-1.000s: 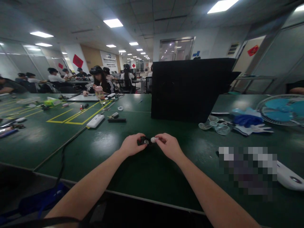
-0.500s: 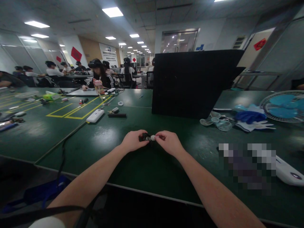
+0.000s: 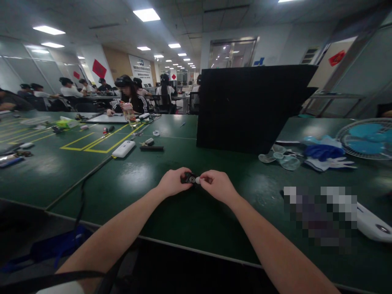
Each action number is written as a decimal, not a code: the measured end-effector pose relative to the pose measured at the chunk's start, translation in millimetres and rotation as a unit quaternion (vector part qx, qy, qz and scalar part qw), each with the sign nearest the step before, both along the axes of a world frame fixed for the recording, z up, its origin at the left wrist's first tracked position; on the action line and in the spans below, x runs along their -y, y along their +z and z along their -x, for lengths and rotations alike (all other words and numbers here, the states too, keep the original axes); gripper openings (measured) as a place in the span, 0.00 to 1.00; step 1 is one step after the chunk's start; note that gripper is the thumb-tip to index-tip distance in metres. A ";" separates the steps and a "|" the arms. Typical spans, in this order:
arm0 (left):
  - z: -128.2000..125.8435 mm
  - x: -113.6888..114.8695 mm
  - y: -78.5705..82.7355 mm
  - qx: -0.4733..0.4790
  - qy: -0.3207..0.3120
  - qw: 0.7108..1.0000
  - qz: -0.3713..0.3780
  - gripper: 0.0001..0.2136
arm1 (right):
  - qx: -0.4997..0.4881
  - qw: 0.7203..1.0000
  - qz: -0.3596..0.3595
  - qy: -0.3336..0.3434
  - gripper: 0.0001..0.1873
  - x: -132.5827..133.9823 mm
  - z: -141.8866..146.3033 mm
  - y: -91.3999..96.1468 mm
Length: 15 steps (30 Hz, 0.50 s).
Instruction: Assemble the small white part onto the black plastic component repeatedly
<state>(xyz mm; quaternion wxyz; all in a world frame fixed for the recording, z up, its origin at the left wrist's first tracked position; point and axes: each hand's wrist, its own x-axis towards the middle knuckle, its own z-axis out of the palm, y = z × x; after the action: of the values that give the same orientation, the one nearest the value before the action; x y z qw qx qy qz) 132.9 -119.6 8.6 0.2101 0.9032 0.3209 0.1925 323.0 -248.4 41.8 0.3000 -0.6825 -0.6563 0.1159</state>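
Between the two hands, low over the green table (image 3: 183, 220), sits a small black part (image 3: 188, 178), pinched in the left hand (image 3: 172, 183). The right hand (image 3: 218, 186) pinches a white piece (image 3: 197, 180) at the part's right end. A black box (image 3: 245, 110) stands behind.

Shared workroom: long green benches (image 3: 171, 126)

The small black round part (image 3: 189, 178) sat between the left hand (image 3: 171, 183) and right hand (image 3: 217, 185), on the dark green counter (image 3: 183, 220). Behind them stood the tall black board (image 3: 245, 110), with the white oblong plastic device (image 3: 123, 149) to its left and the round blue-bladed fan (image 3: 366, 139) to its right.
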 end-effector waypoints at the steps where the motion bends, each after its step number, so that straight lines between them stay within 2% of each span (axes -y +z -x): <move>1: -0.3 0.7 -0.2 0.005 -0.005 1.000 0.011 0.23 | -0.003 1.000 0.003 0.004 0.12 -0.5 0.9 -1.9; 6: -2.5 2.9 -1.2 0.045 -0.024 0.993 0.105 0.23 | -0.042 0.998 0.034 -0.012 0.14 -3.4 2.1 -8.2; 10: -3.5 -1.2 -3.1 0.043 -0.015 0.983 0.176 0.25 | -0.098 0.992 -0.013 -0.077 0.26 -3.8 -10.9 -3.7; 12: -2.3 -3.5 -2.8 0.035 -0.010 0.982 0.183 0.25 | -0.116 0.984 -0.031 -0.128 0.32 -3.8 -22.4 -1.3; 15: 0.9 -4.3 -0.8 0.031 -0.003 0.991 0.131 0.24 | -0.075 0.981 0.012 -0.180 0.32 -6.7 -38.9 -4.8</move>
<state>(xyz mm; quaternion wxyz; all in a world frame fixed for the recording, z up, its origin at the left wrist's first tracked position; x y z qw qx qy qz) 132.0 -115.3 7.8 0.3371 0.8625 0.3341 0.1758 361.9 -241.7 37.0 0.3565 -0.7824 -0.4966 0.1188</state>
